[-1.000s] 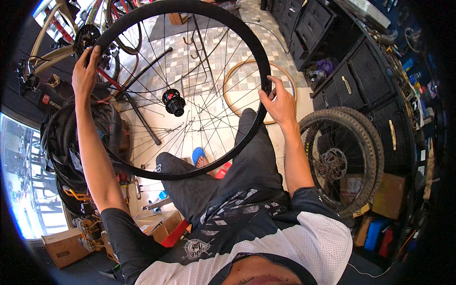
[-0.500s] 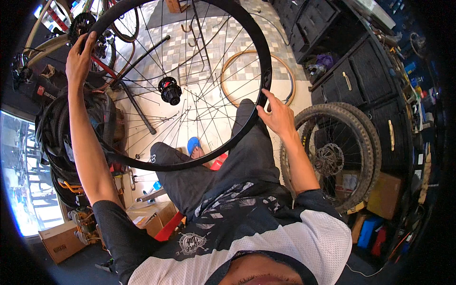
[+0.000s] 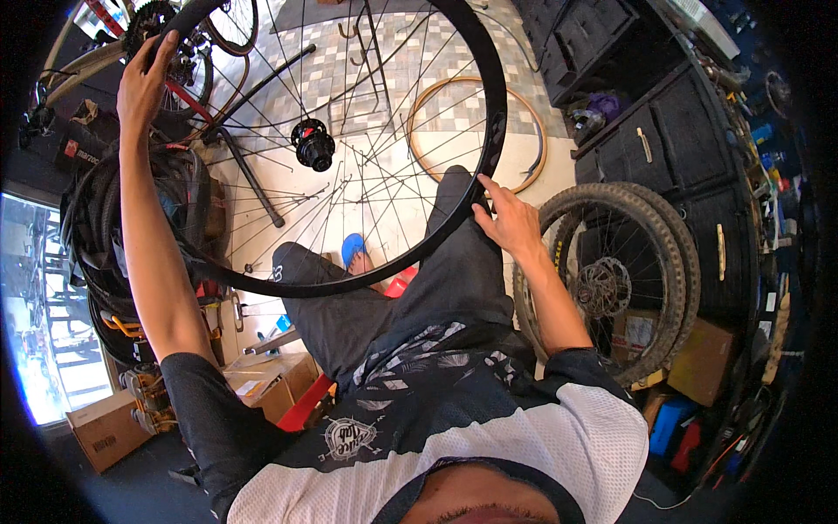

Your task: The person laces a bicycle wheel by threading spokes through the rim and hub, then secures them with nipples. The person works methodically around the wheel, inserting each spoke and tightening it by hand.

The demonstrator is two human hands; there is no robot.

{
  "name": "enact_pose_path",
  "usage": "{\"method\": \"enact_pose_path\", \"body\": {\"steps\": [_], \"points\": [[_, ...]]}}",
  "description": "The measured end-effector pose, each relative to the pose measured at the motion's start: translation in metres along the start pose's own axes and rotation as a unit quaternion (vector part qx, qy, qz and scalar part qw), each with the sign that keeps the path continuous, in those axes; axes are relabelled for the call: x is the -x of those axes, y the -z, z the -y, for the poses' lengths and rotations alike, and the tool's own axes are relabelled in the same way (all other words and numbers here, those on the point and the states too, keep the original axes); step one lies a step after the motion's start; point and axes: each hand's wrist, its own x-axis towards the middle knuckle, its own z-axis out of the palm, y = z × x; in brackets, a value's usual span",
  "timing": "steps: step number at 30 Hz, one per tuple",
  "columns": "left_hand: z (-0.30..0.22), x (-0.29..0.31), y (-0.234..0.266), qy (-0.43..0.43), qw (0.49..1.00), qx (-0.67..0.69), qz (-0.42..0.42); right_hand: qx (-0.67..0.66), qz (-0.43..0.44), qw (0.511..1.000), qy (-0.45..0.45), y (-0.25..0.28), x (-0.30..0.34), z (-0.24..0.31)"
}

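Observation:
A large black bicycle wheel rim is held upright over my lap. At its middle sits a black hub with a red mark. Many thin spokes run from the hub; several on the near side cross and end short of the rim, with free tips. My left hand is closed around the rim at the upper left, its thumb and fingers partly hidden behind it. At the right my right hand touches the rim's outer edge with forefinger and thumb spread apart, its other fingers loosely bent.
Two knobby-tyred wheels lean at the right beside black drawers. A tan hoop lies on the floor ahead. Hanging tyres, bicycle parts and cardboard boxes crowd the left.
The whole view has shifted slightly, so wheel and floor sit higher. My right hand has slid a little along the rim toward me; my left hand keeps its hold.

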Motion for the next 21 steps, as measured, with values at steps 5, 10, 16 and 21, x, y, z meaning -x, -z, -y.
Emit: {"method": "enact_pose_path", "body": {"steps": [5,10,16,21], "points": [[0.025,-0.012,0.0,-0.038,0.999,-0.02,-0.018,0.013,0.026,0.999,0.041,-0.001,0.005,0.008],[0.046,-0.017,-0.002,-0.101,0.995,-0.02,-0.016,0.031,0.089,0.995,0.036,-0.005,0.013,0.014],[0.018,-0.005,0.002,-0.005,1.0,-0.02,0.009,0.027,0.127,0.99,0.051,-0.004,0.02,0.026],[0.012,-0.001,0.002,-0.005,0.999,-0.032,-0.008,0.038,0.158,0.984,0.068,-0.013,0.029,0.029]]}}
